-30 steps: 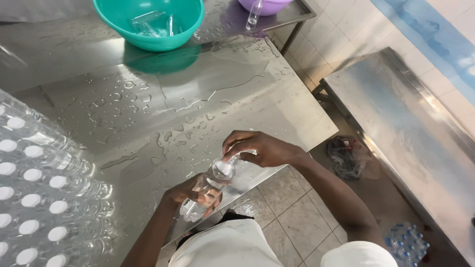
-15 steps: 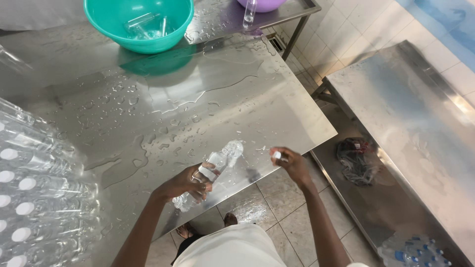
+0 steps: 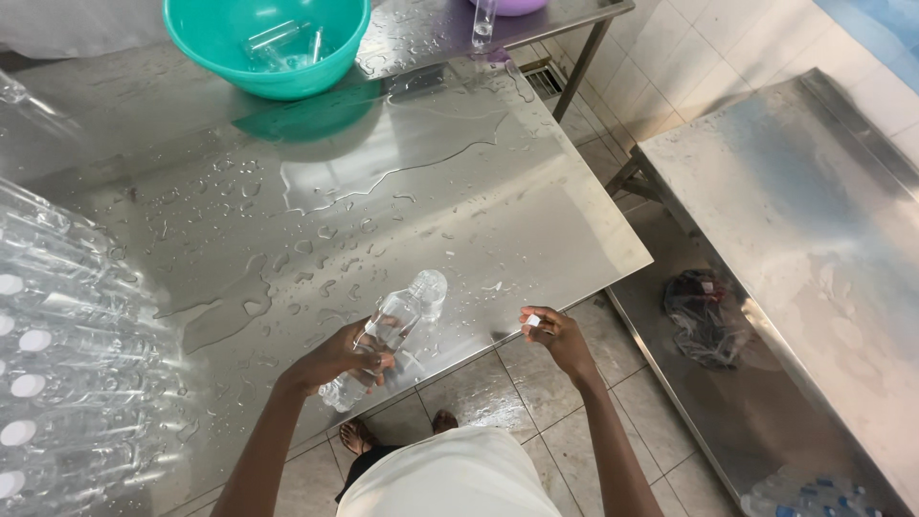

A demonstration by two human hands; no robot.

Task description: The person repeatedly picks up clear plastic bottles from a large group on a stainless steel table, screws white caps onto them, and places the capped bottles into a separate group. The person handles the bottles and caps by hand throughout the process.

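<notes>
A bottling workroom: wet steel tables (image 3: 536,211), tiled floor (image 3: 565,383), packed empty bottles (image 3: 57,383).

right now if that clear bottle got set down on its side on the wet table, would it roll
Probably: the bottle is round and the steel table is smooth and wet. It looks empty, so likely light and easily nudged. Wet plastic may slip in the left hand.

left hand (image 3: 349,356): fingers curled in a grasp | right hand (image 3: 555,337): fingers pinched, arm extended

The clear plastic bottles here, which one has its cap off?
The bottle in the left hand, tilted over the wet steel table, mouth open. The right hand holds a small white cap; the stacked bottles at left show white caps.
</notes>
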